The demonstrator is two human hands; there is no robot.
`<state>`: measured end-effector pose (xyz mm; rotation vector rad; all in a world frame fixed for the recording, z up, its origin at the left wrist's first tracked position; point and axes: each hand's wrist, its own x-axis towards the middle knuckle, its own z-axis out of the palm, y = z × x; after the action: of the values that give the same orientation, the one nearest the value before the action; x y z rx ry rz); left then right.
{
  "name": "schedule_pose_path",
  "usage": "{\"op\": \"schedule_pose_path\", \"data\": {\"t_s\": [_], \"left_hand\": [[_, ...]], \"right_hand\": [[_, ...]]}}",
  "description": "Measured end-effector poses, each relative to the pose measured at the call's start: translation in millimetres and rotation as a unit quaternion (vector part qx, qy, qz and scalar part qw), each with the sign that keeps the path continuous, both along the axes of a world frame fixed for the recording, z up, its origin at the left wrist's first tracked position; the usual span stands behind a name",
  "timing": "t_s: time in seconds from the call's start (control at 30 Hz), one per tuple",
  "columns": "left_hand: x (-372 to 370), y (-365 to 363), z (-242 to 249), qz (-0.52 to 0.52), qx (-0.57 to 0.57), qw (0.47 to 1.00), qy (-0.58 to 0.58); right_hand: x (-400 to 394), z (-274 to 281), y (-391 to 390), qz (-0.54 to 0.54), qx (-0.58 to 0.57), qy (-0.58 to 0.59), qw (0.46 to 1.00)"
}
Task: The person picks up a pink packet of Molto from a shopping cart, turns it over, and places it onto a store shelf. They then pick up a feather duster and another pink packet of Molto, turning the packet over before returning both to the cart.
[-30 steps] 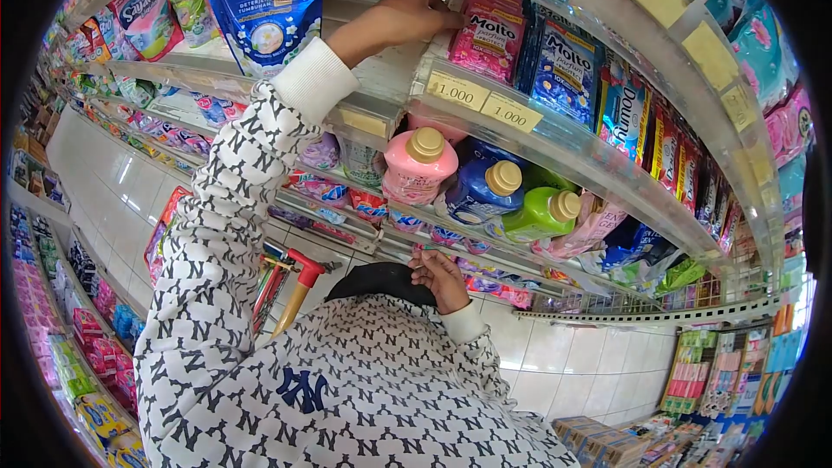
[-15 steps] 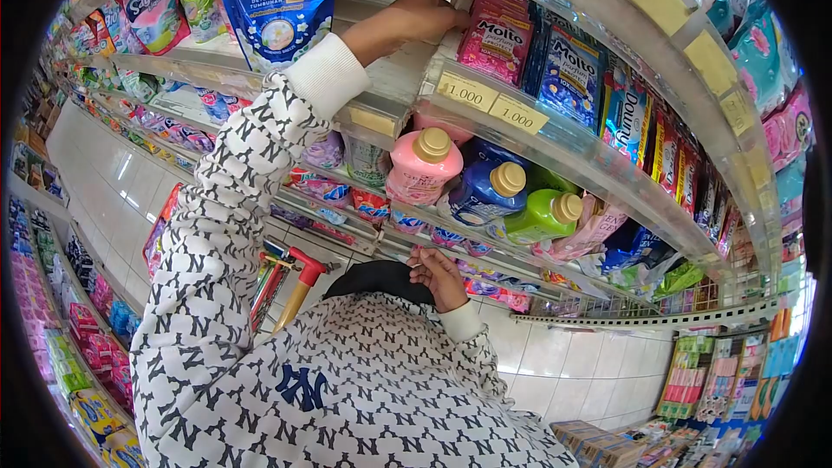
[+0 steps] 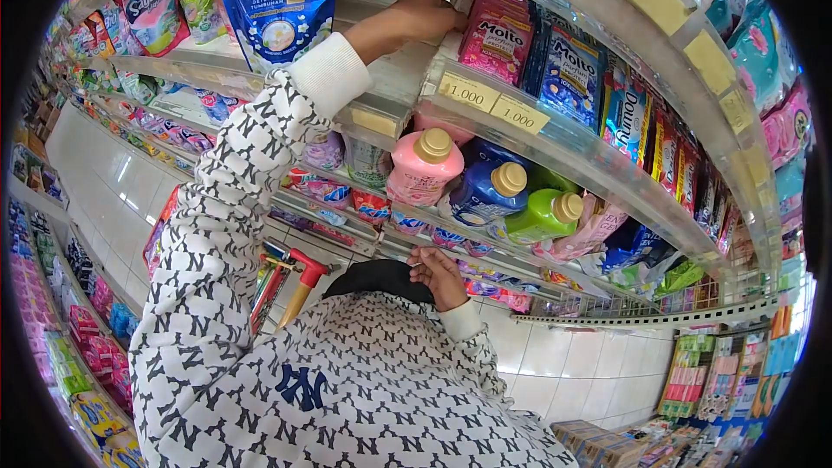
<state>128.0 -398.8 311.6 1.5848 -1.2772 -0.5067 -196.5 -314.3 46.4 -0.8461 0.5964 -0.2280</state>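
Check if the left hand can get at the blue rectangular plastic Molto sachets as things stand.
Probably yes: the left hand is close by. The pink rectangular plastic Molto sachets sit between, but the blue sachets look uncovered in front.

Left arm raised and extended; right arm held low.
The left arm is stretched forward and upward, its wrist bared beyond the cuff; the left hand is held with digits parted, its grip not determinable. The right hand is positioned in front of the waist, well apart from the left, its fingers loosely bent.
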Motion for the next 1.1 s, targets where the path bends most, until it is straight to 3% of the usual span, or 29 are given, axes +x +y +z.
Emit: {"op": "schedule_pose_path", "data": {"t_s": [0.4, 0.8, 0.9, 1.1], "left_hand": [[-3.6, 1.2, 8.9, 0.005, 0.008, 1.0, 0.018], [8.8, -5.1, 1.6, 0.043, 0.006, 0.997, -0.058], [5.6, -1.5, 2.9, 0.036, -0.011, 0.999, -0.013], [-15.5, 13.1, 7.3, 0.028, 0.021, 0.995, -0.089]], "right_hand": [[1.3, -4.7, -2.2, 0.003, -0.002, -0.01, 1.0], [0.1, -2.7, 0.5, -0.007, 0.006, -0.014, 1.0], [-0.3, -3.2, -0.9, -0.007, 0.008, -0.014, 1.0], [-0.2, -4.9, 0.6, -0.007, 0.017, -0.016, 1.0]]}}
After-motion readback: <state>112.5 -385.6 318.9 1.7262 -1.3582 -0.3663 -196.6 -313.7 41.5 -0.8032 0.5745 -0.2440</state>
